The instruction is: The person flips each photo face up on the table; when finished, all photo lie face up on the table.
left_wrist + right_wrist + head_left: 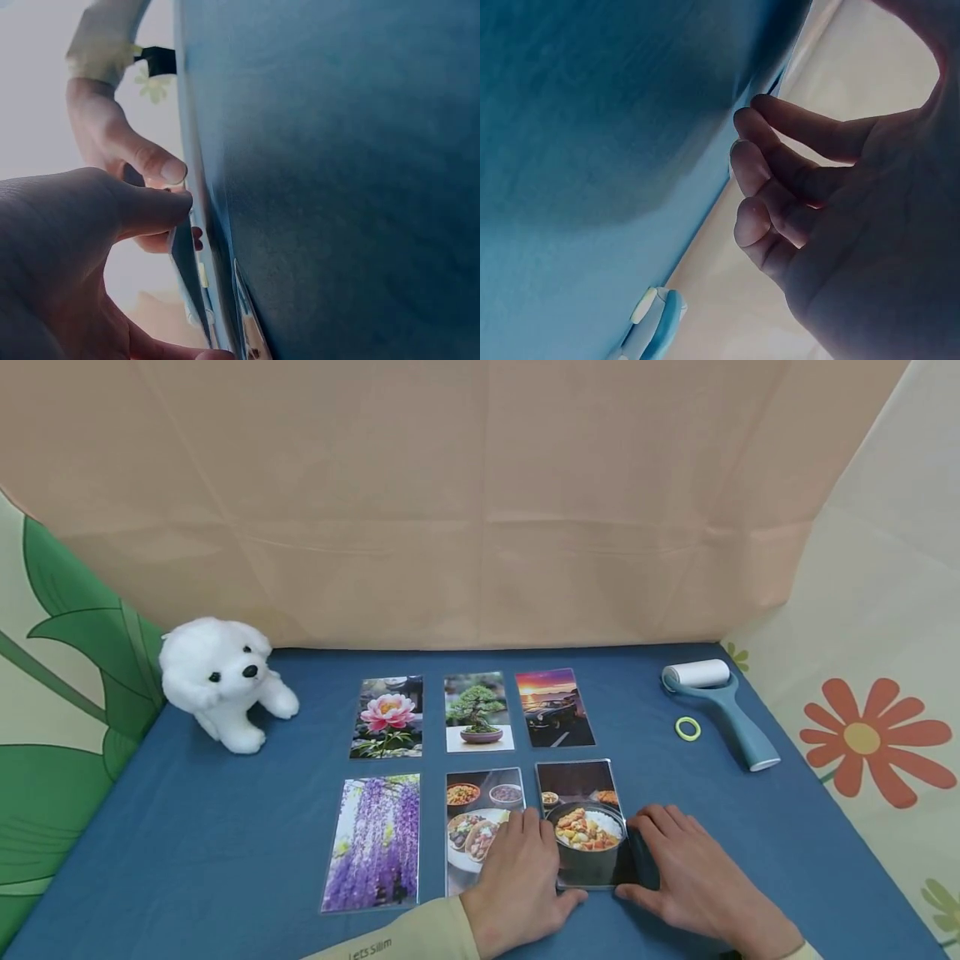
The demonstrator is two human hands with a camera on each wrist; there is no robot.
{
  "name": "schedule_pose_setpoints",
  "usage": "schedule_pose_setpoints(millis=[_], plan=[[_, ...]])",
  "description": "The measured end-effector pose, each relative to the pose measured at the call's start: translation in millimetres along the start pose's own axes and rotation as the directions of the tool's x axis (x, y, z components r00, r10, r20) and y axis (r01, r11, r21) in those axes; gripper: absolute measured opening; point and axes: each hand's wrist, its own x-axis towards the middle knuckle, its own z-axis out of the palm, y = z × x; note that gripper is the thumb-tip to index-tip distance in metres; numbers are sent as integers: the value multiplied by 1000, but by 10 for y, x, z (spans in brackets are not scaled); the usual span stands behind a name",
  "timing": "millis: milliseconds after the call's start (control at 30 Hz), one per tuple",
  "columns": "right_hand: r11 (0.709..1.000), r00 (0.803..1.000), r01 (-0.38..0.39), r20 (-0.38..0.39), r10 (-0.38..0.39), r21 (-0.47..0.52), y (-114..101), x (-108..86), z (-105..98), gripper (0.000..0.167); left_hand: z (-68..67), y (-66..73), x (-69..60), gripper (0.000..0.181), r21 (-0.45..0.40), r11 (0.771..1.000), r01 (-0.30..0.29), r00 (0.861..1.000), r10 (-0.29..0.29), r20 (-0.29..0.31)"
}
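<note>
A photo card of a rice bowl point(592, 860) is between both hands at the front of the table. My left hand point(521, 881) holds its left edge, thumb by the bottom corner. My right hand point(693, 877) grips the right edge, its thumb at the lower right corner. In the left wrist view the card point(186, 270) is seen nearly edge-on, between the left thumb and a fingertip. The right wrist view shows curled right fingers point(751, 169), but no card clearly. A taco photo card point(461, 835) lies partly under the left hand's outline.
Behind lie cards of a peony point(388, 714), a bonsai point(477, 710) and a car at sunset point(553, 706). A wisteria card point(375, 843) is at front left. A white plush dog point(225, 681) sits back left; a lint roller point(731, 714) and yellow-green ring point(687, 719) lie right.
</note>
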Motion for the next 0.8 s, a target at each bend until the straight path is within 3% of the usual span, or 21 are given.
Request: schedule_pose_setpoints(millis=[333,800], plan=[[997,999,37,-19,-39,-70,13,19,4,76,8,30,47,84,19,1000,-4,1000,3,29],[991,1000,26,12,-24,-135,5,11,-11,91,-16,70,31,81,152,988,-26,999,20,41]])
